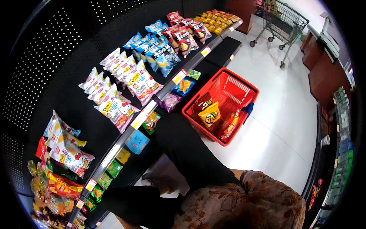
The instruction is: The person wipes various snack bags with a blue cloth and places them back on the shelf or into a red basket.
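Both my hands are out of view. Before me are my own knees in black trousers (pixel 191 148) and a brown patterned top (pixel 240 200). A red plastic shopping basket (pixel 192 121) stands on the floor beyond my knee, beside the shelf. Inside it lie a yellow snack bag (pixel 210 115), a dark snack bag (pixel 202 103) partly behind it, and a red-and-yellow packet (pixel 231 122) against the right wall. Something dark blue (pixel 248 110) hangs over the basket's right rim. Pink-and-white snack bags (pixel 115 107) stand in rows on the black shelf (pixel 94 134).
Blue bags (pixel 164 58), red-and-black bags (pixel 183 40) and small yellow packets (pixel 216 21) fill the shelf's far end. A lower shelf holds a light-blue box (pixel 137 141) and a purple bag (pixel 169 102). A metal shopping cart (pixel 281 23) stands behind; another stocked shelf (pixel 340 160) runs along the right.
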`<state>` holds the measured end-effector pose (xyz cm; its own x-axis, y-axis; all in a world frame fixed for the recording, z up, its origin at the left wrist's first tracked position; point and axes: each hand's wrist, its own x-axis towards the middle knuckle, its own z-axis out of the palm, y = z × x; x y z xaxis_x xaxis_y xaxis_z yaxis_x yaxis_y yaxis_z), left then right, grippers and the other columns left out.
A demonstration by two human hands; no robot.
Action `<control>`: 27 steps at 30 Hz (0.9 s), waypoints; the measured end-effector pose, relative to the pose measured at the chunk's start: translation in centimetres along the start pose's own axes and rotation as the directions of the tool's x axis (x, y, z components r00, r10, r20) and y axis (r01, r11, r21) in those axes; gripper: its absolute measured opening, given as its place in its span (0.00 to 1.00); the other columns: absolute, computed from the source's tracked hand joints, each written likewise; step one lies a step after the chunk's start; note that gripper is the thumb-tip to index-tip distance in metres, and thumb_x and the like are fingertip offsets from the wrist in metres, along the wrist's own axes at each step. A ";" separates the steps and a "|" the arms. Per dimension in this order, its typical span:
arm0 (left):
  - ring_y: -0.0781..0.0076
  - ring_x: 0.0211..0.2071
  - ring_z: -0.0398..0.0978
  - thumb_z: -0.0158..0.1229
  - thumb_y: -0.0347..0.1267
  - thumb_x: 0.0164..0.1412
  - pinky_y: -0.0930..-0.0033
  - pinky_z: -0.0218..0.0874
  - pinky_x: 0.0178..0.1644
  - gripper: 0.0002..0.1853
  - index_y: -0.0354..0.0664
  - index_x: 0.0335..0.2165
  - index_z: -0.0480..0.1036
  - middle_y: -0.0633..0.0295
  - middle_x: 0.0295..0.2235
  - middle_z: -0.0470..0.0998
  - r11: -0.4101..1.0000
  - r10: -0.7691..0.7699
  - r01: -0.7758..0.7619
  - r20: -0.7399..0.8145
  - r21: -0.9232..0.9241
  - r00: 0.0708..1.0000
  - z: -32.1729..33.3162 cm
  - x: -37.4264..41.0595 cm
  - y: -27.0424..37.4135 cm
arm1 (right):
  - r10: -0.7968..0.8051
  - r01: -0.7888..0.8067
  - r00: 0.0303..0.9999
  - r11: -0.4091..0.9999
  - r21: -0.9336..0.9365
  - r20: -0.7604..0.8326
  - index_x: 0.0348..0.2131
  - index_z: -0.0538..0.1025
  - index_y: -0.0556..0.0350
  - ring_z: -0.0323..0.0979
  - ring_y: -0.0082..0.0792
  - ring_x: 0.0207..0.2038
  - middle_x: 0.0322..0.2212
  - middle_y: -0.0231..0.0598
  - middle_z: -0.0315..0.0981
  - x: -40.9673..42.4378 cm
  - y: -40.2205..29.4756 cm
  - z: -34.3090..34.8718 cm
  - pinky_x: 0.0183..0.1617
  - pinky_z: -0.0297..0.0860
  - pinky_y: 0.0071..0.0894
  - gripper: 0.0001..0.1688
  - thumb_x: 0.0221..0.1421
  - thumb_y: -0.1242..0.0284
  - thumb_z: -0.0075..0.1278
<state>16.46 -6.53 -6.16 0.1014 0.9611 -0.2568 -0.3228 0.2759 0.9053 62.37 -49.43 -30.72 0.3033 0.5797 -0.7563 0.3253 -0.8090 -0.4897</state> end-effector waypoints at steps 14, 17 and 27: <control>0.65 0.37 0.79 0.48 0.47 0.68 0.65 0.71 0.45 0.24 0.35 0.44 0.76 0.55 0.38 0.80 0.975 0.133 -0.118 -0.070 0.188 0.989 3.6 1.5 -1.2 | -0.437 0.462 0.862 0.886 0.043 -0.258 0.41 0.78 0.60 0.80 0.39 0.36 0.34 0.47 0.81 -5.3 -14.3 -13.1 0.43 0.74 0.37 0.14 0.63 0.70 0.45; 0.65 0.37 0.79 0.48 0.47 0.68 0.65 0.71 0.45 0.24 0.35 0.44 0.76 0.55 0.38 0.80 0.973 0.115 -0.097 -0.072 0.210 0.991 4.2 2.0 -1.7 | -0.342 0.400 0.741 0.916 -0.029 -0.578 0.38 0.78 0.59 0.79 0.41 0.35 0.33 0.47 0.80 -6.9 -15.2 -18.3 0.42 0.74 0.40 0.12 0.62 0.73 0.46; 0.66 0.36 0.78 0.48 0.46 0.69 0.67 0.71 0.45 0.24 0.35 0.43 0.76 0.56 0.38 0.80 0.961 0.088 -0.044 -0.151 0.274 0.985 6.0 2.4 -2.6 | 0.006 -0.026 0.240 1.000 -0.001 -0.971 0.57 0.65 0.56 0.70 0.57 0.49 0.46 0.61 0.71 1.2 -4.0 -30.8 0.55 0.67 0.49 0.42 0.48 0.60 0.65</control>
<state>23.21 -5.03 -7.04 -0.0701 0.9720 -0.2244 -0.0567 0.2207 0.9737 89.01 -42.47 -16.33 0.9441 0.2294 0.2368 0.3179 -0.8236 -0.4697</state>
